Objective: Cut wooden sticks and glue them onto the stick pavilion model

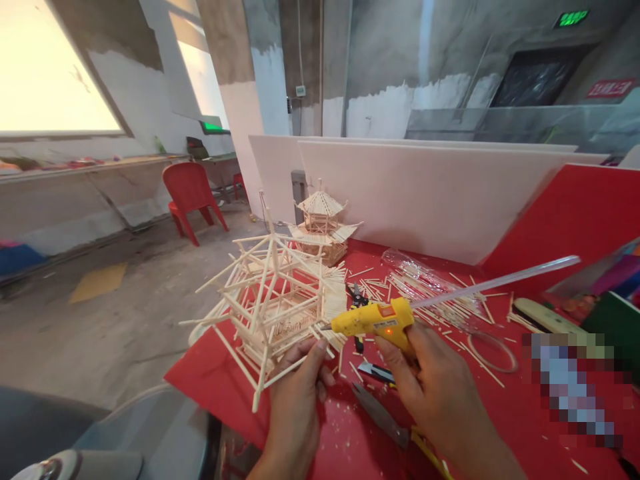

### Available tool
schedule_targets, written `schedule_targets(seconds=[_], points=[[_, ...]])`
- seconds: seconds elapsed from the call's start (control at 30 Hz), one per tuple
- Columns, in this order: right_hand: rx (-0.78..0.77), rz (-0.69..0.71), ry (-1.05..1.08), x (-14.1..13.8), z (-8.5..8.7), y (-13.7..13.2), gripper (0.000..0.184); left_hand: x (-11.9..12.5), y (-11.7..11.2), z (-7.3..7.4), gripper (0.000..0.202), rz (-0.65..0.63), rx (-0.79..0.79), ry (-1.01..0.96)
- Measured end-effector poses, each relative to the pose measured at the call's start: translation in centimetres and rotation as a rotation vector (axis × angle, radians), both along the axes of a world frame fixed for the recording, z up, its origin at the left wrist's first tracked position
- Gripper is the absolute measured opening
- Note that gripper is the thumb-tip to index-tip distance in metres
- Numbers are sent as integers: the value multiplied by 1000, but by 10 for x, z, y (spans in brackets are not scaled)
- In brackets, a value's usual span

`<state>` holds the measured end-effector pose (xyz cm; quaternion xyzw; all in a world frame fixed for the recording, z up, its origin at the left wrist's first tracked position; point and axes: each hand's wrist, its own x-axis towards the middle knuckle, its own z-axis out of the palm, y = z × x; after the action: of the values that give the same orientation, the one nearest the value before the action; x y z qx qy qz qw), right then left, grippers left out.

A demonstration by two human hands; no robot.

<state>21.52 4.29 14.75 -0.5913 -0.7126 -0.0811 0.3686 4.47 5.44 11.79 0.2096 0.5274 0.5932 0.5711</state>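
My right hand (pixel 430 373) is closed around a yellow hot glue gun (pixel 373 320), which has an orange light on its side and a long clear glue stick out of its back. Its nozzle points left, at the edge of a pagoda model (pixel 273 300) built of thin wooden sticks. With thumb and fingers, my left hand (pixel 303 383) grips the model's lower right edge, close to the nozzle. Part of the left fingers is hidden behind the sticks. Whether the nozzle touches the wood I cannot tell.
Behind stands a finished-looking stick pagoda (pixel 321 223). Loose sticks (pixel 440 293), a plastic bag, pliers (pixel 383 413), a utility knife (pixel 376 372) and black-handled cutters (pixel 357 297) lie on the red table (pixel 350 440). White boards (pixel 425 193) stand along the back. A red chair (pixel 187 193) is at left.
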Motion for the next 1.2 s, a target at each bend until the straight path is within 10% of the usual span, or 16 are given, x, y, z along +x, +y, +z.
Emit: schedule_targets(seconds=[0.33,1.2], points=[[129,-177,-280,-24,-24,11,35,-2,-4,-2,40,-6,-20,-65],[177,-194,-416,-34,-9,-1,22,-3,-3,-5,39,-22,-7,-119]])
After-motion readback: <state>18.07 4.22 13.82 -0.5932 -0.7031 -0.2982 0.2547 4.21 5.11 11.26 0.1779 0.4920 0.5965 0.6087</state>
